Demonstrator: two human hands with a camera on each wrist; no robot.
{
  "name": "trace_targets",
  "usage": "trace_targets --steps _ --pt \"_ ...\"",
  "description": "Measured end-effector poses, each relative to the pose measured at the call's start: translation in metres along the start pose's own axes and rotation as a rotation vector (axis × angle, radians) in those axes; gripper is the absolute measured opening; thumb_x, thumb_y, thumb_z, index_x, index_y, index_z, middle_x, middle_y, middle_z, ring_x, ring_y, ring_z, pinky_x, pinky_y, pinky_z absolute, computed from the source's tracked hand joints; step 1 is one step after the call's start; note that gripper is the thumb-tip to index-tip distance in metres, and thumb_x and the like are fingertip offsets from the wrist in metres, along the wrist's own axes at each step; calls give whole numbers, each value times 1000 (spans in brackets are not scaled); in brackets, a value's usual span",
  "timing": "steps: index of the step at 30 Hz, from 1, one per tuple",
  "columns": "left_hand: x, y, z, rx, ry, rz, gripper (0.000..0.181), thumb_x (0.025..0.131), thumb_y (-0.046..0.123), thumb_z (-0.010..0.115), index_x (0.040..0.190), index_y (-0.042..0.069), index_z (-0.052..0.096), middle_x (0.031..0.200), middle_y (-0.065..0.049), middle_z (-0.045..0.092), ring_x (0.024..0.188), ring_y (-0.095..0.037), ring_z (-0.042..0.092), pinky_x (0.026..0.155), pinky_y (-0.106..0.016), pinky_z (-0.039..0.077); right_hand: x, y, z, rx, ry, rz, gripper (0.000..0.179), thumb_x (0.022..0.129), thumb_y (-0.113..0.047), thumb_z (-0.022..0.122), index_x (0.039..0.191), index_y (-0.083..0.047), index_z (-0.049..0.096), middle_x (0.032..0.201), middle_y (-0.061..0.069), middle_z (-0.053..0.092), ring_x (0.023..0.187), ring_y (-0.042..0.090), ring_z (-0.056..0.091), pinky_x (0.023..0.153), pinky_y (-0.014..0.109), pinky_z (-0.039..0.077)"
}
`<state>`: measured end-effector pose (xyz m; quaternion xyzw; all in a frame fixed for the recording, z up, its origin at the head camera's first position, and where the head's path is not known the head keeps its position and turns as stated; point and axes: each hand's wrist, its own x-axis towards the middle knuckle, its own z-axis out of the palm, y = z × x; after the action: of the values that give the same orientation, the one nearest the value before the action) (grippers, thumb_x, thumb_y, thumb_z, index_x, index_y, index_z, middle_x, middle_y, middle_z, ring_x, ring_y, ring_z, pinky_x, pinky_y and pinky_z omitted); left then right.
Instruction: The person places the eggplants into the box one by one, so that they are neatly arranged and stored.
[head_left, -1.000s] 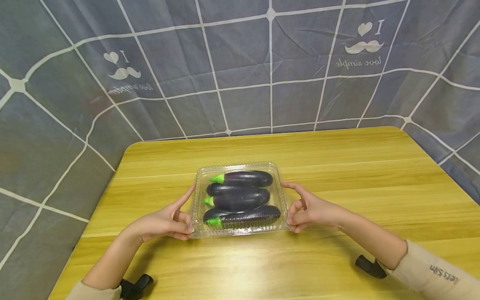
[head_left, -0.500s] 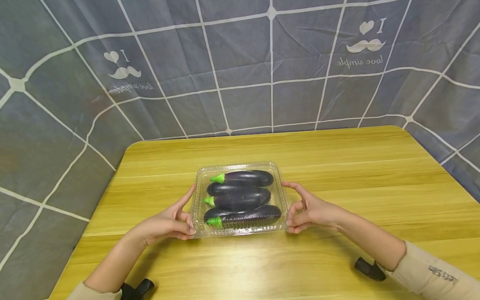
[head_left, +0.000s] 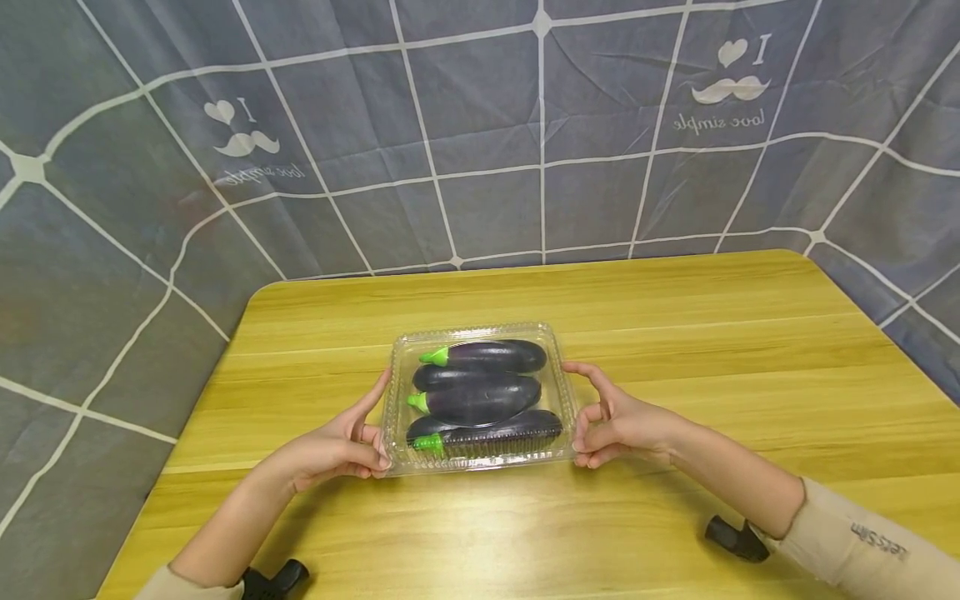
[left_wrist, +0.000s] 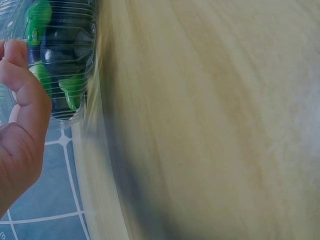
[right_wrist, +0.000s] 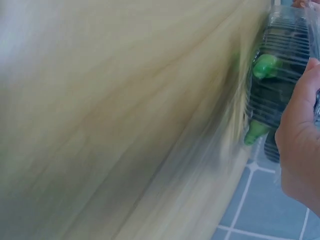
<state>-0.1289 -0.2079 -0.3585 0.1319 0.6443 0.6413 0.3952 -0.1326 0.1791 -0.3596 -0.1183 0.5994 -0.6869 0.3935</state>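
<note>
A clear plastic clamshell box (head_left: 567,400) with a ribbed rim sits at mid-table in the head view. Inside lie several dark purple eggplants (head_left: 483,398) with bright green stems, stacked roughly crosswise. My left hand (head_left: 337,446) grips the box's left side, its thumb at the near corner and index finger stretched along the edge. On the opposite side my right hand (head_left: 622,421) pinches the near right corner, index finger reaching up the rim. Both wrist views show the ribbed box wall beside the left hand (left_wrist: 22,115) and the right hand (right_wrist: 300,130).
The box is over a yellow wood-grain table (head_left: 480,533) with rounded far corners. A grey curtain (head_left: 487,142) with white grid lines hangs behind and along both sides. Black wrist mounts (head_left: 738,539) sit near the beige sleeves (head_left: 862,542).
</note>
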Motion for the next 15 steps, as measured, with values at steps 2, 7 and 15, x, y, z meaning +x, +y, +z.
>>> trace_targets --steps 2,7,15 --pt "0 0 0 3 -5 -5 112 80 -4 60 143 36 -23 75 0 58 71 -14 60 63 -22 48 0 1 1 9 12 5 101 79 13 57 146 -25 -9 77 7 56 67 19 63 66 31 55" --pt "-1 0 0 -3 -12 -17 112 80 -5 60 143 36 -23 74 -1 58 70 -15 60 62 -22 48 1 3 4 16 47 9 103 75 17 56 146 -25 -6 75 7 54 64 17 62 60 27 53" --pt "0 1 -4 27 -37 -13 112 82 -4 62 143 37 -23 75 -2 58 69 -16 59 62 -23 48 1 5 3 19 57 2 102 76 16 58 146 -26 -4 75 7 56 64 18 62 62 28 54"
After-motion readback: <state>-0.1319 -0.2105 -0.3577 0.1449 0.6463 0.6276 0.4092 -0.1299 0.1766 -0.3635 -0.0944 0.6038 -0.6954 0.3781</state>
